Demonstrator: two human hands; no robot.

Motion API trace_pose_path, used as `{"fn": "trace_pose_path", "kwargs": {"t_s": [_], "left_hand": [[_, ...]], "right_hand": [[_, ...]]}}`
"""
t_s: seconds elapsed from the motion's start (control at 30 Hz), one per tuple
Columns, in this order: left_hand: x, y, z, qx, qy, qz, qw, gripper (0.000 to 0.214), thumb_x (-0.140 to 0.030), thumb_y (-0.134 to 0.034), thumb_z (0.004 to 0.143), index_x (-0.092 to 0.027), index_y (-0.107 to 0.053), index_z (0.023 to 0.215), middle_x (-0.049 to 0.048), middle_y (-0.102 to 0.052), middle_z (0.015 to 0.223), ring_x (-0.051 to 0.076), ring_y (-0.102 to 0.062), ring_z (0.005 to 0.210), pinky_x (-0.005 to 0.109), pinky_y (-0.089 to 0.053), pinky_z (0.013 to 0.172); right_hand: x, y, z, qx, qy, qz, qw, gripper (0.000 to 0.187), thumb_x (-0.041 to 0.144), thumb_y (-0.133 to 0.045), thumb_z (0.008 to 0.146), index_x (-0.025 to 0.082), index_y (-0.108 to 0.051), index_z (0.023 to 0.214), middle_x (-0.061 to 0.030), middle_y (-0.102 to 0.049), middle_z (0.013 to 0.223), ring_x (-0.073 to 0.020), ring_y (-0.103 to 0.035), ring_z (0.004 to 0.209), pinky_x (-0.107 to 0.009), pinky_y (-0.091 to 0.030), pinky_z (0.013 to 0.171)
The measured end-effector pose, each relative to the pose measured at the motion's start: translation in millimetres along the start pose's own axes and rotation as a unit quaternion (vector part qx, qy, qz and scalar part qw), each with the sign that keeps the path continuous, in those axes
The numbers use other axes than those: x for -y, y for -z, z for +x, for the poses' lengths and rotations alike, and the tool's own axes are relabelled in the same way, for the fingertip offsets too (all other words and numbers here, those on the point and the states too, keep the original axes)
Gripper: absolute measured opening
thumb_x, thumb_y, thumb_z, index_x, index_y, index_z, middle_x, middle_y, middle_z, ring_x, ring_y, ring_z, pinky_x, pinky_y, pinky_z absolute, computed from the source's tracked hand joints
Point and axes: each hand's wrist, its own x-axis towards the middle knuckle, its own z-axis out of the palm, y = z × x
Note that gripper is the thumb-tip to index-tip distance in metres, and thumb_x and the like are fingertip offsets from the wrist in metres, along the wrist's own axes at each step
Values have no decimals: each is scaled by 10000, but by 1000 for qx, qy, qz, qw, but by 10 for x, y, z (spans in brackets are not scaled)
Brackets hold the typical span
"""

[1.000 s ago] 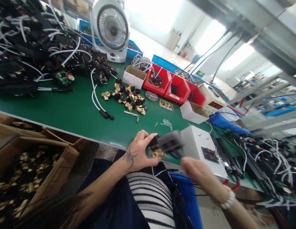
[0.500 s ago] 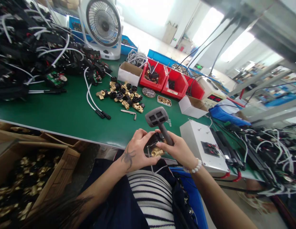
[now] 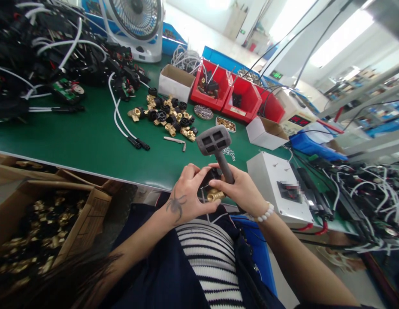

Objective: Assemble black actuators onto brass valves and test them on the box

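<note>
At the table's front edge, my left hand [image 3: 189,195] is closed round a black housing [image 3: 213,175] with a brass valve fitting [image 3: 215,195] at its lower side. A white wire [image 3: 215,219] hangs beneath it. My right hand [image 3: 243,189] is wrapped round the stem of a grey T-shaped handle [image 3: 214,140], whose broad head with square recesses points up and away. The right thumb lies close over the brass fitting. Fingers partly hide where the handle's lower end meets the housing. Beyond lie a heap of brass and black valve fittings [image 3: 170,115] and a silver pen-like tool [image 3: 174,140].
Red bins [image 3: 241,105], white cartons [image 3: 176,82] and a fan [image 3: 138,25] line the back. Wired black assemblies [image 3: 74,56] pile up at left. A grey box [image 3: 276,189] stands right. Below left, a cardboard box [image 3: 90,223] holds brass parts.
The camera view has tilted slightly, so the table things sit higher in the picture. Both hands keep their hold on the housing and handle, with little visible shift between them.
</note>
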Motion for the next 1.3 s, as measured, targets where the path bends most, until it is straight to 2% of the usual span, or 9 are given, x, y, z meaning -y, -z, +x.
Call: {"fn": "trace_pose_path", "kwargs": {"t_s": [0.4,0.5,0.6,0.73,0.83,1.0,1.07,1.23,1.3], "left_hand": [[-64,-59,-4,-9,20,29,999,689,-336,-726,693,-82,-540,1305,99,-500,1023,255,-492,979,428,-506,896],[-83,-81,-1,-21,42,29,998,701,-335,-738,688,-90,-525,1309,98,-498,1053,252,-495,1010,426,-502,930],[-86,-93,-3,-29,55,21,998,719,-350,-738,699,-101,-498,1330,95,-487,1071,243,-497,1010,411,-513,914],[-88,-89,-15,-34,44,36,998,690,-349,-736,703,-125,-508,1315,83,-496,1040,240,-493,994,416,-502,909],[-95,-81,-19,-31,31,42,998,674,-338,-733,703,-118,-521,1303,85,-502,1025,243,-490,991,414,-494,899],[-90,-81,-11,-24,31,38,998,664,-345,-738,706,-138,-515,1296,85,-497,1038,244,-484,989,424,-490,896],[-86,-82,-9,-24,30,39,998,667,-348,-737,708,-139,-510,1300,84,-496,1037,245,-482,987,427,-490,893],[-92,-73,-9,-21,25,36,999,671,-335,-735,704,-101,-529,1299,93,-502,1019,248,-483,982,415,-489,891],[-93,-70,-9,-17,28,33,999,675,-333,-740,697,-108,-531,1299,93,-501,1029,248,-480,985,414,-488,895]], "right_hand": [[-43,26,-38,-17,26,22,999,414,380,-716,740,164,-624,1080,21,-547,737,-117,-469,612,-255,-411,571],[-65,182,-195,-47,40,73,995,353,524,-575,886,192,-576,1004,60,-437,607,-88,-369,471,-224,-312,437],[-62,381,-432,-91,42,104,989,442,618,-374,968,207,-530,929,61,-398,561,-92,-345,429,-230,-271,397],[-30,537,-662,-22,-17,-69,997,531,660,-349,951,197,-534,769,31,-429,567,-114,-394,479,-247,-316,444],[15,585,-733,12,-29,-212,977,590,696,-360,921,203,-466,615,22,-423,516,-123,-394,469,-256,-278,449],[79,628,-817,-140,14,-142,980,538,633,-328,966,220,-478,656,37,-382,492,-117,-321,413,-265,-257,417],[60,589,-826,-174,27,-145,974,524,613,-304,980,228,-464,662,36,-378,488,-122,-325,407,-267,-255,417],[22,528,-798,-62,37,-337,939,561,685,-357,923,230,-407,597,30,-392,443,-126,-338,385,-273,-224,426],[51,572,-809,-93,37,-309,946,551,658,-347,943,226,-431,612,34,-394,458,-120,-349,394,-262,-243,419]]}}
